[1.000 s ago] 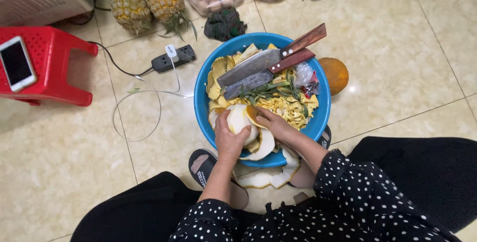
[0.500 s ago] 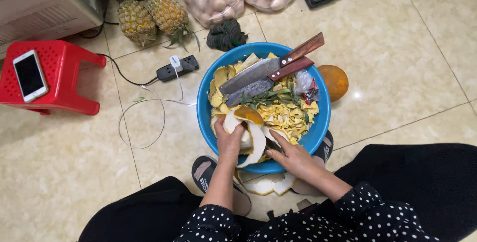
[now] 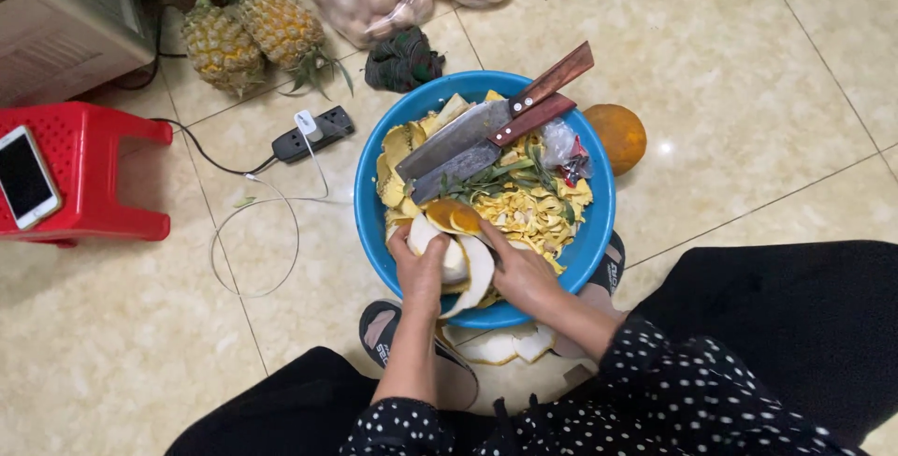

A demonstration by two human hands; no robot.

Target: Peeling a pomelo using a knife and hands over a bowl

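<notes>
My left hand (image 3: 423, 269) has its fingers curled tight around the pale, half-stripped fruit (image 3: 440, 246), holding it just above the near rim of the blue basin (image 3: 599, 231), and my right hand (image 3: 520, 274) has closed back in beside it, thumb and fingertips pinching the thick white rind (image 3: 477, 274) that curls off the fruit's right side. Half a second ago my right hand was lower, down at the basin's edge and away from the fruit; now the two hands touch across the peel, so I judge the stripping is in mid-pull, with an orange patch of skin still on top of the fruit. Behind my fingers the basin is heaped with yellow peelings (image 3: 524, 208), and two cleavers (image 3: 486, 133) with wooden handles lie across them, untouched. Loose white rind pieces (image 3: 505, 344) lie on the tiled floor between my sandals. An orange round fruit (image 3: 615, 136) sits just beside the basin, two pineapples (image 3: 245, 30) farther off, and a phone (image 3: 26, 177) on the red stool (image 3: 94, 185).
</notes>
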